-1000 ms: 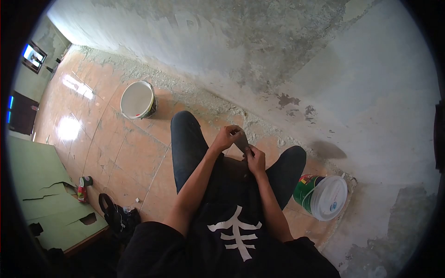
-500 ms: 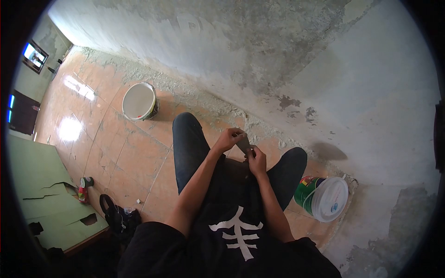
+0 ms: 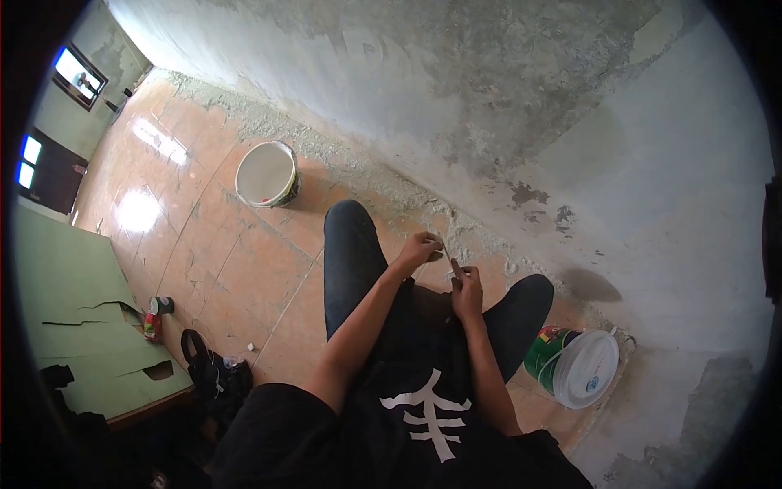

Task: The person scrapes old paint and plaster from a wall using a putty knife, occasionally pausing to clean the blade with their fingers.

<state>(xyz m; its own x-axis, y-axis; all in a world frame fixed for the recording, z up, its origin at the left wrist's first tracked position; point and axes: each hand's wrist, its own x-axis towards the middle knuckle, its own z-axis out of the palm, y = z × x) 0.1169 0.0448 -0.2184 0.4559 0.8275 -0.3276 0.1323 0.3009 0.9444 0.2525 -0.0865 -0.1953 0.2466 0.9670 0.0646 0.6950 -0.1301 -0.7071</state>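
Between my hands is a small scraper, its flat grey blade turned almost edge-on. My right hand is closed round its handle end, thumb and fingers pointing up. At the blade's far end my left hand is bent in a pinch, its fingertips against the blade edge. Both hands are held over my lap, between my spread knees. The fingers partly cover the scraper, so its full outline is hidden.
An open white bucket stands ahead to the left on the tiled floor. A green bucket with a white lid is at my right. The patchy plastered wall has debris along its foot. A black bag lies beside a broken green panel.
The scraper has turned from showing its flat face to nearly edge-on. My hands have shifted slightly, still together at it. The whole view has moved a little.
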